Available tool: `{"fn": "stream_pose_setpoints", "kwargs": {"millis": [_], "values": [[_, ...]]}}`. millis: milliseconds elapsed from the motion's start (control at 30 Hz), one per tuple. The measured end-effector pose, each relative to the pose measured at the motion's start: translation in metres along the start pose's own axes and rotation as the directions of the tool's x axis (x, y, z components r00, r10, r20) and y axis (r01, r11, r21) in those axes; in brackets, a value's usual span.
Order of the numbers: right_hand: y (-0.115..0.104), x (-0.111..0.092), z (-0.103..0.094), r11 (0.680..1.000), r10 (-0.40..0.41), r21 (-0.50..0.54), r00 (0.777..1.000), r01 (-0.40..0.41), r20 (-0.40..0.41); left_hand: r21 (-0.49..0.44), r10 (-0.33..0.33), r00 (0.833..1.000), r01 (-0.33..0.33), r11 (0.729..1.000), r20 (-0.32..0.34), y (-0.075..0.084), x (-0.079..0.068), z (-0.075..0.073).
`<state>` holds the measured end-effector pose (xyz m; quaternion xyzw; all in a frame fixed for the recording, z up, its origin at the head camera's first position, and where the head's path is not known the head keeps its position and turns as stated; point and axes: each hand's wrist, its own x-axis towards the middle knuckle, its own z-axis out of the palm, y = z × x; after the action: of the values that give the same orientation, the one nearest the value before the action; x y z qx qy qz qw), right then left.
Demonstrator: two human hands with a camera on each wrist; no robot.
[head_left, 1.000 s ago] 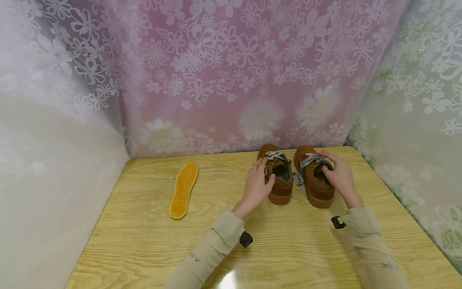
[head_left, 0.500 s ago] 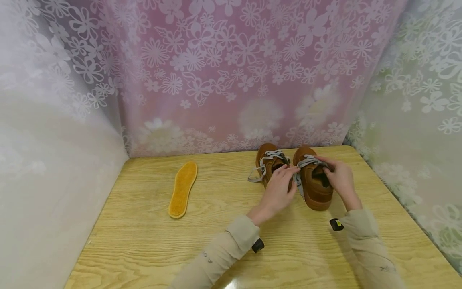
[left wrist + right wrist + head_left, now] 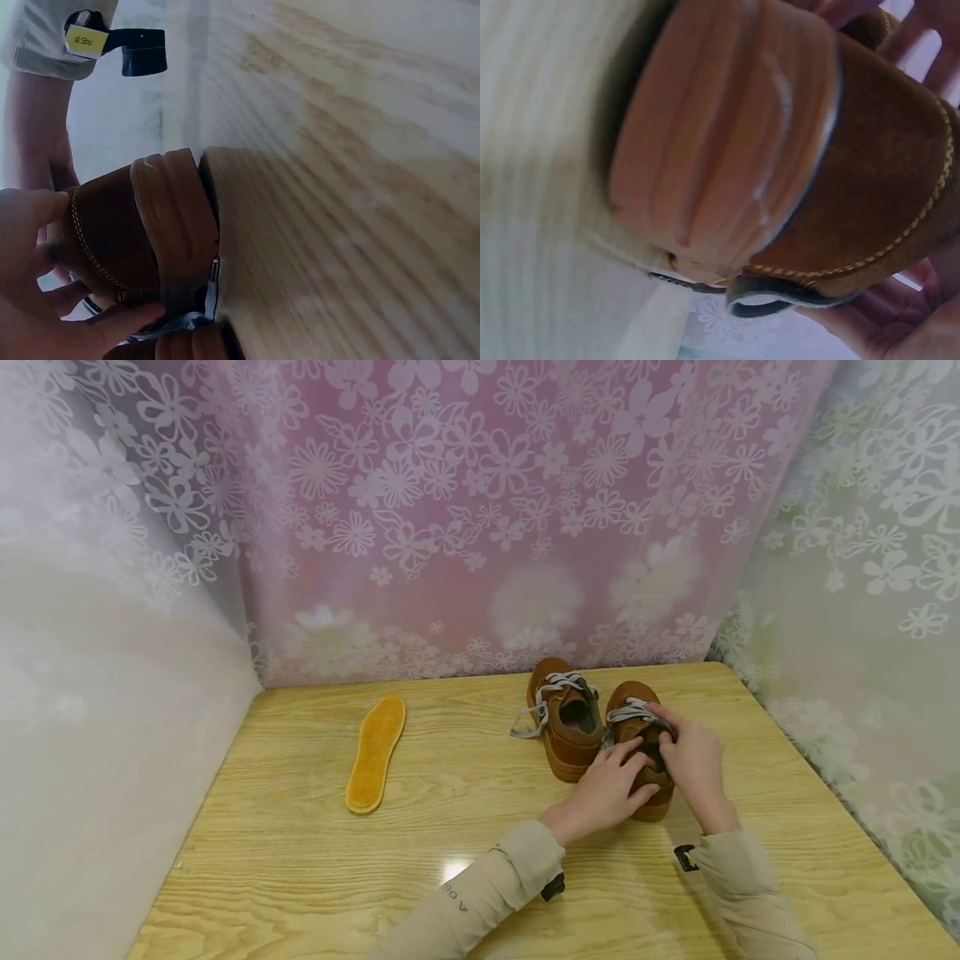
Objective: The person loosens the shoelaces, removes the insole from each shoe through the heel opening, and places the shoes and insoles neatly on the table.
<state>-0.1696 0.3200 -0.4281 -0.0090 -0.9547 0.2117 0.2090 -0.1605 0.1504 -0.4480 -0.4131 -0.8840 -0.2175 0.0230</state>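
Observation:
A pair of brown lace-up shoes with grey laces stands heels toward me. My right hand grips the right-hand shoe by the right side of its opening, thumb at the inner edge. From the left, my left hand holds the same shoe, fingers at its opening and thumb by the heel. In the left wrist view the left thumb and fingers span the stitched heel. The right wrist view shows the thick heel sole close up, low over the wood. Beside it stands the left-hand shoe, untouched, one lace loop trailing left.
A yellow insole lies flat on the left half of the wooden table. A pink flowered curtain hangs behind the table's back edge, and pale sheets flank both sides.
My left hand has gone from the left-hand shoe across to the right-hand one. That shoe has come toward me, with my right hand still on it.

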Motion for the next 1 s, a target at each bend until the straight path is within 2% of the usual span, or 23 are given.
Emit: {"fn": "stream_pose_setpoints", "kwargs": {"millis": [133,400,500,600,700,867,1000], "values": [[-0.001,-0.008,-0.001,1.0,-0.016,0.003,1.0,0.016,-0.003,-0.015,0.022,1.0,-0.022,1.0,-0.012,-0.002,-0.006,0.0],[0.011,-0.021,-0.018,0.996,-0.086,0.046,0.988,0.081,0.128,-0.123,0.107,0.994,-0.102,0.987,0.031,-0.009,-0.019,-0.003],[0.011,-0.019,-0.029,0.988,-0.145,0.086,0.963,0.128,0.229,-0.145,0.12,0.992,-0.116,0.983,0.023,-0.012,-0.023,-0.004],[0.009,-0.014,-0.041,0.982,-0.162,0.151,0.928,0.117,0.335,-0.161,0.127,0.992,-0.124,0.979,0.01,-0.015,-0.028,-0.006],[0.009,-0.007,-0.045,0.982,-0.132,0.178,0.923,0.071,0.362,-0.182,0.131,0.991,-0.128,0.975,0.002,-0.018,-0.034,-0.009],[0.018,0.008,-0.034,0.992,-0.088,0.114,0.933,0.051,0.348,-0.238,0.123,0.992,-0.113,0.965,0.028,-0.022,-0.044,-0.015],[0.033,0.022,-0.017,0.997,-0.038,0.076,0.914,0.008,0.403,-0.29,0.069,0.997,-0.055,0.956,0.038,-0.025,-0.052,-0.02]]}}
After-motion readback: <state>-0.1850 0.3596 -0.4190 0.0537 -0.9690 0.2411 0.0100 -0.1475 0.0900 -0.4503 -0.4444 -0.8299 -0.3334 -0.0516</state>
